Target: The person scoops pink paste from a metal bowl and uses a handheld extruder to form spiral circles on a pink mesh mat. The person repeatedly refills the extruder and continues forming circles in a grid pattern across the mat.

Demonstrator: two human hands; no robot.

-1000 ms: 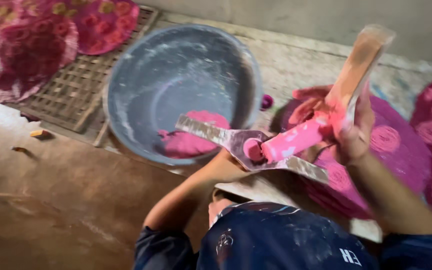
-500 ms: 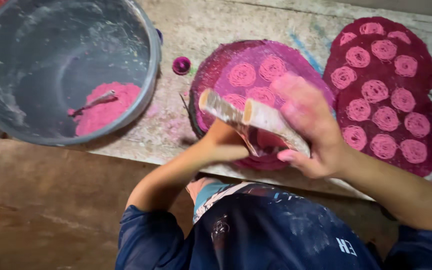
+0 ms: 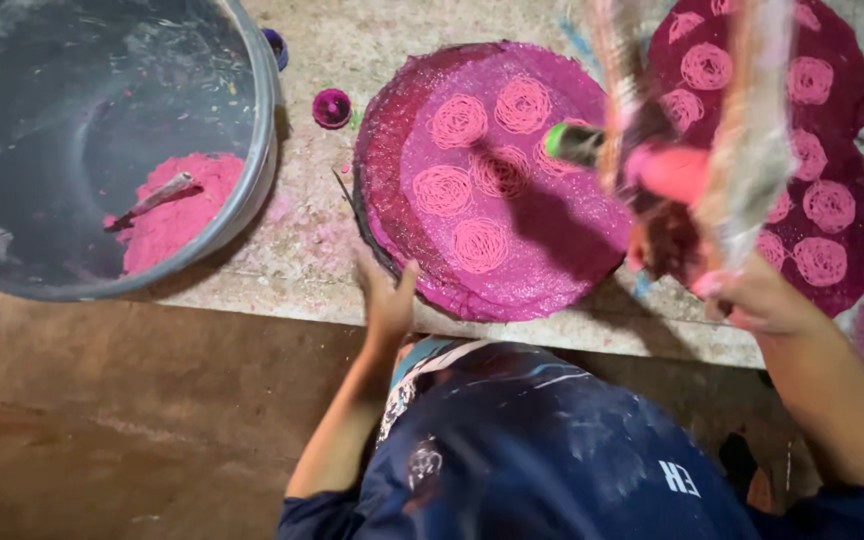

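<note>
Since the earlier frame the left hand (image 3: 389, 298) has let go of the press and dropped to the near edge of the surface (image 3: 302, 240), where it now lies flat with fingers together and closed on nothing, its fingertips touching the near rim of the round pink tray (image 3: 492, 180). Right hand (image 3: 757, 298) is clamped on the lower end of the wooden press (image 3: 692, 150), which has risen from low over the tray to a raised position above the tray's right side (heavily blurred, so detail of its arms cannot be told). Pink dough shows at the middle of the press, with a green part beside it. Five pink spiral coils lie on the tray, well apart from one another. A darker maroon mat (image 3: 832, 130) carrying further coils lies at the right end of the surface. Grey basin (image 3: 252, 160) stands at the left end, holding a mound of pink dough (image 3: 177, 215) with a spoon (image 3: 152, 197) stuck in it. One small pink cap (image 3: 331, 107) sits between basin and tray.
</note>
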